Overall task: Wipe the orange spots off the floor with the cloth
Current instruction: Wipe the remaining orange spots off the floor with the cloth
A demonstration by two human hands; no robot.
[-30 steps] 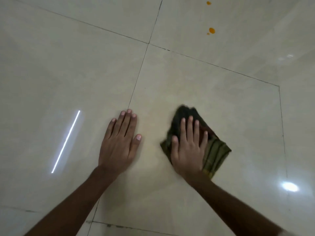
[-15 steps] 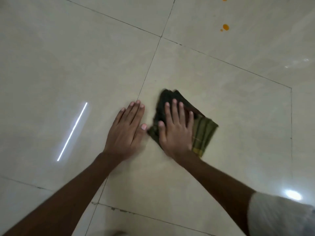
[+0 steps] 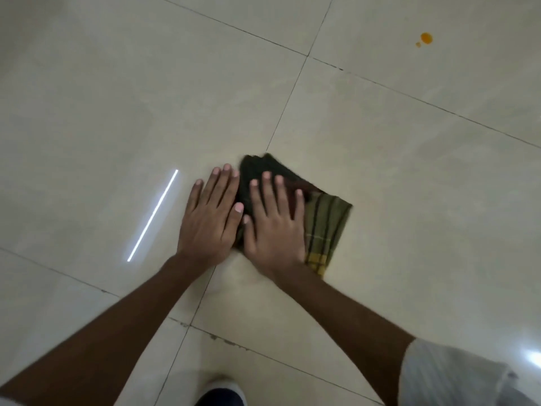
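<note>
A folded dark green and yellow striped cloth (image 3: 325, 227) lies flat on the beige tiled floor (image 3: 117, 98). My right hand (image 3: 273, 224) presses on its left part with straight, spread fingers. My left hand (image 3: 209, 218) lies flat on the floor right beside it, thumb touching the cloth's left edge. An orange spot (image 3: 426, 38) with a smaller drop beside it sits on the tile at the far upper right, well away from the cloth.
Dark grout lines (image 3: 288, 104) cross the floor. A bright light streak (image 3: 152, 215) reflects on the tile to the left of my hands. A shoe tip (image 3: 221, 395) shows at the bottom edge, and a white sleeve (image 3: 456, 376) at the bottom right.
My right hand has slid the cloth leftward across the floor until it meets my left hand. The view shifted, so the upper orange spot has left the frame.
</note>
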